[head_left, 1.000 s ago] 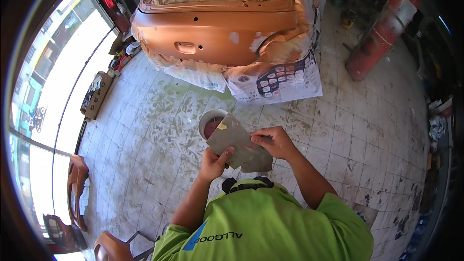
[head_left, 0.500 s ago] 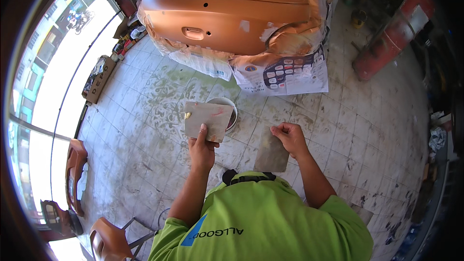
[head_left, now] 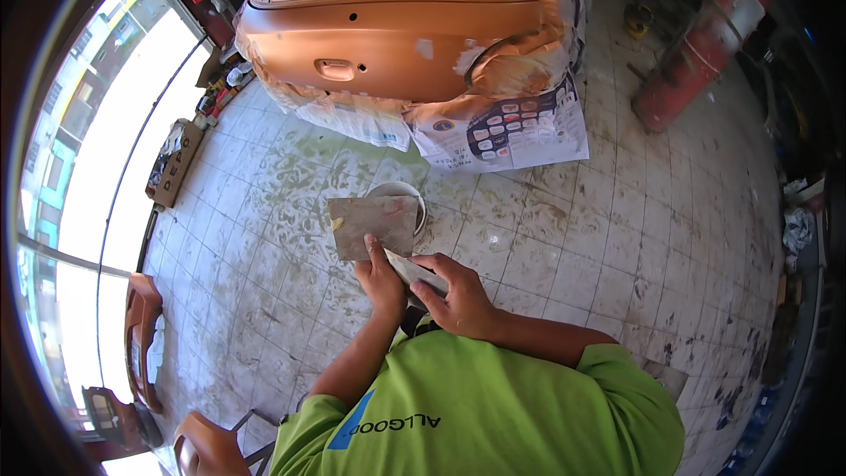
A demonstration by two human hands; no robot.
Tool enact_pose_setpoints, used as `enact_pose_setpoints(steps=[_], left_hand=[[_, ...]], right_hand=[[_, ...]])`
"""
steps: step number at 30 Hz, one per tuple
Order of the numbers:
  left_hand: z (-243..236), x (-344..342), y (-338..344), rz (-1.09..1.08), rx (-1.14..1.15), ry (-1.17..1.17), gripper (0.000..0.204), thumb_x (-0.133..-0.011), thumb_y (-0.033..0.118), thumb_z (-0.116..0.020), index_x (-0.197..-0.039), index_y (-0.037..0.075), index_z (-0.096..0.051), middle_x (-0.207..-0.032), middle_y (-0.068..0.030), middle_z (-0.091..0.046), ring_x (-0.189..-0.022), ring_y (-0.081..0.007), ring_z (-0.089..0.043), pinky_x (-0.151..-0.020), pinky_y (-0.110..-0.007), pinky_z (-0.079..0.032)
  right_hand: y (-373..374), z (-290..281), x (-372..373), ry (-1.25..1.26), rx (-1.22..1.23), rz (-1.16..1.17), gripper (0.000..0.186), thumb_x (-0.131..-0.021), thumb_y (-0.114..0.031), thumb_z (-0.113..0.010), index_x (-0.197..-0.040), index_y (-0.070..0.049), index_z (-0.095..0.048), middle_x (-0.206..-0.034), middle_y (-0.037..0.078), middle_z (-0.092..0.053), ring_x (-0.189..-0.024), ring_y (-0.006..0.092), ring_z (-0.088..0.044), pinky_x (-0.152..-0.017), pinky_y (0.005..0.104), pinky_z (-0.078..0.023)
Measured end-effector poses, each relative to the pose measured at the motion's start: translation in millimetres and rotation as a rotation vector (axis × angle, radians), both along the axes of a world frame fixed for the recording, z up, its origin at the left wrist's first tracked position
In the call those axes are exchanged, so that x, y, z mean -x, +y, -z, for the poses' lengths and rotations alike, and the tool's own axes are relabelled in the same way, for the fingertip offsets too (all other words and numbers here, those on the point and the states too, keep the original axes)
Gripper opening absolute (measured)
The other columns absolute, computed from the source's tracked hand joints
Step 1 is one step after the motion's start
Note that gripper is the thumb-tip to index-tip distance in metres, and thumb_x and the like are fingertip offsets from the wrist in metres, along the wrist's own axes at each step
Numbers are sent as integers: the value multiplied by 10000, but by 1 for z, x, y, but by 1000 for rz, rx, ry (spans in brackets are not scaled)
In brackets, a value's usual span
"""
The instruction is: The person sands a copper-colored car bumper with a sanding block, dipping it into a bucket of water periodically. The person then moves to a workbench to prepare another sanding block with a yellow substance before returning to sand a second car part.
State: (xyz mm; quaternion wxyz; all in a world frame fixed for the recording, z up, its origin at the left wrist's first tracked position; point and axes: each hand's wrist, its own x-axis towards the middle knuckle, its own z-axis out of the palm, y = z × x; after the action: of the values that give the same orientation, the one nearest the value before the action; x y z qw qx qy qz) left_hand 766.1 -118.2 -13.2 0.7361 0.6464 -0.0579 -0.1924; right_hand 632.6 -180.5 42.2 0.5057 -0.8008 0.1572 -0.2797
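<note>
Grey, 2 spreader blades (head_left: 374, 226), 2 hands (head_left: 381, 283)

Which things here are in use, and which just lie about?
In use:
left hand holding grey board
right hand holding flat scraper
tub under the board

Lying about:
masked orange car
newspaper on the floor
red cylinder
orange panel by the window

I count two flat scraper plates: one (head_left: 372, 226) at frame center in my left hand (head_left: 383, 280), one (head_left: 416, 271) just below it under my right hand (head_left: 458, 300). One round tub (head_left: 407, 195) sits behind them. One orange car body (head_left: 397, 35) fills the top, and two orange panels (head_left: 141, 335) lean at lower left.
</note>
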Motion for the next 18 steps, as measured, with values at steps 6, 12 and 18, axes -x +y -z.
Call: enact_pose_setpoints(steps=[6,12,18], left_hand=[[-3,-21,-1,-225,221,149,396,-1102,371,-522,-1078,-11,-624,-775,-55,-659,-521,-91,-496,-470,-277,-384],[-32,-94,19,-201,354,-11,285,-1065,313,-616,-1039,30,-641,-763,-25,-652,-507,-29,-433,-441,-246,-334],[-16,-91,55,132,122,-78,312,-1076,253,-602,-1265,7,-628,-1038,-36,-707,-882,-110,-641,-795,-285,-528]], right_hand=[[4,14,-8,73,141,-177,333,-961,-60,-648,-1284,3,-601,-1055,191,-643,-935,353,-663,-822,422,-539],[-39,40,1,287,-55,74,385,-947,-118,-739,-1271,31,-595,-1110,158,-712,-935,235,-705,-826,359,-555],[-97,-10,8,-162,-882,52,279,-907,-93,-769,-1119,-18,-604,-1086,74,-713,-998,130,-654,-888,328,-519]])
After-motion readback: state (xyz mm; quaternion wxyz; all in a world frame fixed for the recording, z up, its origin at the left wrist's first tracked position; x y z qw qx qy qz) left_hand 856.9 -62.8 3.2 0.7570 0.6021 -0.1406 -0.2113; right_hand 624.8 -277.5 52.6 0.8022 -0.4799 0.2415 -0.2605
